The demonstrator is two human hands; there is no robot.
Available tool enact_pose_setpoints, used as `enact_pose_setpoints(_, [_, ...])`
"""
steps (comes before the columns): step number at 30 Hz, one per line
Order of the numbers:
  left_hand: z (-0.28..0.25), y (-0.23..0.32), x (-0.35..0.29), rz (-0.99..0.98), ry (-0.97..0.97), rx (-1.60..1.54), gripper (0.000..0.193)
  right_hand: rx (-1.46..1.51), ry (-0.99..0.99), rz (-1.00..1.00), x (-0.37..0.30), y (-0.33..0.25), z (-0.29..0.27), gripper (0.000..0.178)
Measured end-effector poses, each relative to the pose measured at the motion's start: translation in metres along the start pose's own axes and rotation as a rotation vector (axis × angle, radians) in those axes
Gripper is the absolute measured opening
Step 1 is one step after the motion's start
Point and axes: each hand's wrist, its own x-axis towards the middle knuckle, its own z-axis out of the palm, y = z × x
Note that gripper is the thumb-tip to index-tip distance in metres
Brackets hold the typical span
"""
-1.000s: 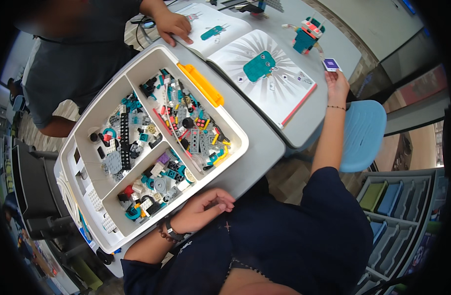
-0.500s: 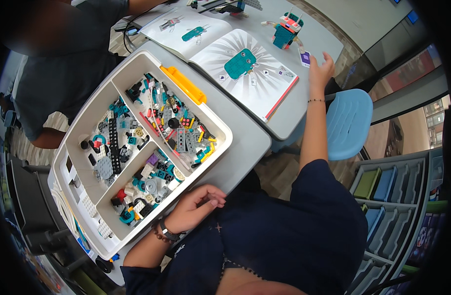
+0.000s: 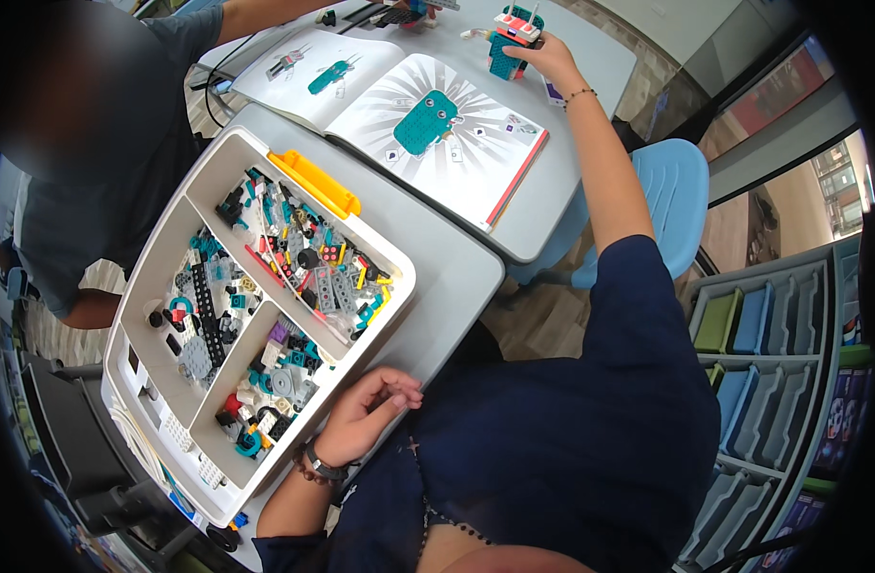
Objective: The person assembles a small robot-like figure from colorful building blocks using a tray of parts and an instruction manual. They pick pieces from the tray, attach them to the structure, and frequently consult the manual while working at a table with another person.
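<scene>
At the far side of the table, my right hand [image 3: 549, 59] is closed round the right side of a teal, coral and white brick-built robot figure [image 3: 504, 59], which stands upright. Its fingers are partly hidden against the bricks. A small purple-and-white card [image 3: 555, 93] lies just below that hand, partly covered. My left hand [image 3: 361, 413] rests beside the near right edge of a white divided bin [image 3: 388, 304], its fingers loosely curled and a gap at the thumb; nothing shows in it. Several loose bricks in teal, grey, black and coral fill the bin's compartments.
An open picture booklet [image 3: 361, 129] showing a teal model lies between the bin and the figure. At left, a person in a dark shirt [image 3: 94, 162] reaches toward another brick model [image 3: 399, 17]. A blue chair [image 3: 671, 205] and tray shelves [image 3: 762, 368] stand at right.
My right hand has moved left and away from me, from empty beside the card to a grip on the brick figure. The other person's arm reaches further right. My left hand stays beside the bin.
</scene>
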Motion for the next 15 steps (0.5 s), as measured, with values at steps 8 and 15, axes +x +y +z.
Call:
enact_pose_setpoints(8, [-0.001,0.001,0.002,0.006,-0.005,0.006,0.019,-0.056,0.068,-0.051,-0.003,-0.001,0.001,0.052])
enact_pose_setpoints(15, [0.002,0.001,0.001,-0.016,0.04,0.002,0.018,0.553,0.145,-0.031,-0.042,-0.033,-0.022,0.043])
